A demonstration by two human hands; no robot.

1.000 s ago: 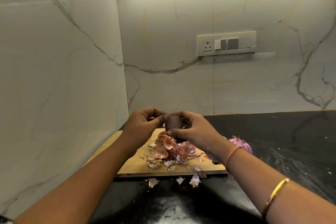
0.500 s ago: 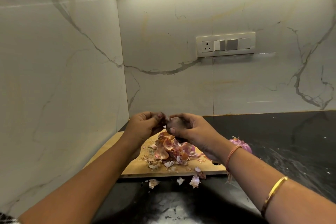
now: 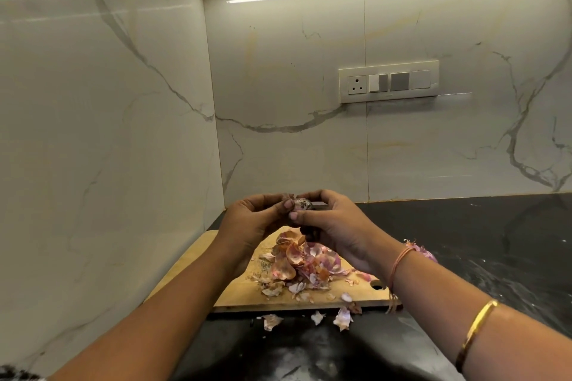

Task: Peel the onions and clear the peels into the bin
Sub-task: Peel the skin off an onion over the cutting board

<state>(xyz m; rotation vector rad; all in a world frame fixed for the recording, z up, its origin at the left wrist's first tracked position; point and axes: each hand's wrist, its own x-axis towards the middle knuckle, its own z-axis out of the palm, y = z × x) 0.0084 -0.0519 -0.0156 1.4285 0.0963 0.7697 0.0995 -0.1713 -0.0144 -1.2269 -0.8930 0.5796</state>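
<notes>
The left hand (image 3: 250,219) and right hand (image 3: 335,226) are holding a half-peeled onion (image 3: 301,204) above the board (image 3: 241,297), fingers (image 3: 288,203) pinching its skin, while peels (image 3: 298,263) are lying heaped there and on the counter (image 3: 464,241), not yet binned.

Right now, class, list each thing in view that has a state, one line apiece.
onion, held up above the board
left hand, grips the onion
right hand, grips the onion
peels, heaped on the cutting board, a few on the counter
cutting board, flat on the counter
second onion, on the counter, mostly hidden behind the right wrist
</notes>
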